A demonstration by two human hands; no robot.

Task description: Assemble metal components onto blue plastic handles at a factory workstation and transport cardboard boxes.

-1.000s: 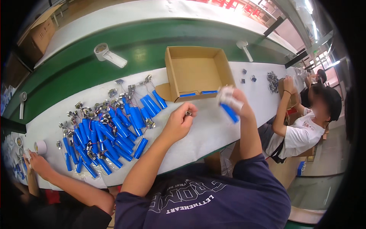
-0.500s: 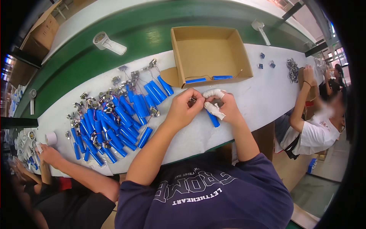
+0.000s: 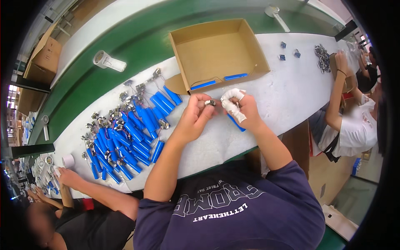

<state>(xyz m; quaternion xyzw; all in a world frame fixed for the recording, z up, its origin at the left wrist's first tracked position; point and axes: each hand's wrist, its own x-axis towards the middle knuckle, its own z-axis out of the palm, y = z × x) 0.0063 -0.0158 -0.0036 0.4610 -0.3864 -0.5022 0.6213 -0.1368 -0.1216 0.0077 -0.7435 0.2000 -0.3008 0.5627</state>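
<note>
Between the thumb and fingers of my left hand is a small circuit board with a shiny metal part. Close beside it, my right hand is curled closed, its thumb and forefinger wrapped in white tape. From under its fingers sticks out a blue cylindrical battery; the palm side is hidden. Left of my hands lies a pile of blue batteries with circuit boards wired to their ends. Just beyond my hands, an open cardboard box has two blue batteries along its near side.
At the far right lie several small blue boards and a heap of small metallic parts. White handheld fan-like housings rest on the green strip behind. A co-worker's arm reaches in at left; another person sits at right.
My left hand has turned so that the circuit board shows more clearly, and it has drawn slightly apart from my right hand. The whole view has shifted a little.
</note>
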